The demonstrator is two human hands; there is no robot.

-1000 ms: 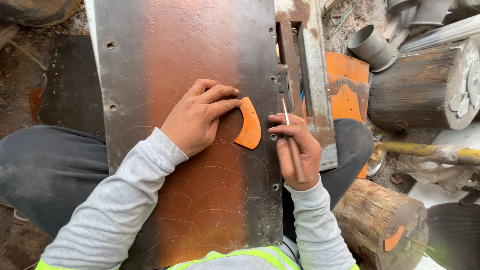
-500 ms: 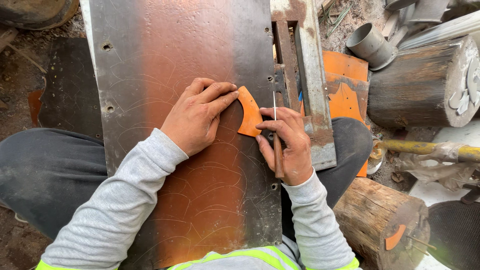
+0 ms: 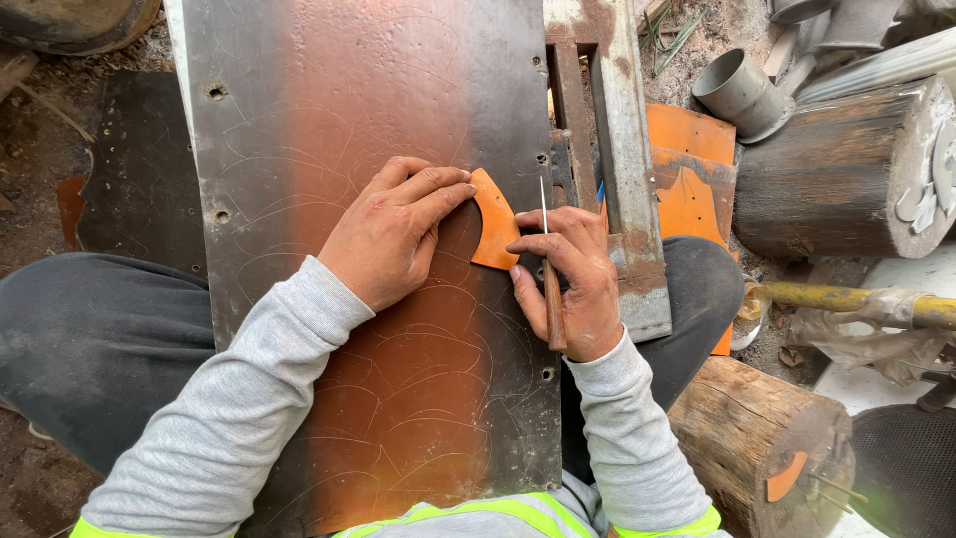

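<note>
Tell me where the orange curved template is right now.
In the head view the orange curved template lies flat on the metal sheet, right of centre, pressed down by the left hand with the right hand and its scriber right beside it.

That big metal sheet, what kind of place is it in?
Probably an outdoor metal workshop: the scratched metal sheet lies over the person's lap, with log blocks, metal pipes and dirt ground around.

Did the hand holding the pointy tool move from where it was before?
Yes. The right hand slid up the metal sheet, closer to the orange template, and its scriber now stands beside the template's edge.
</note>
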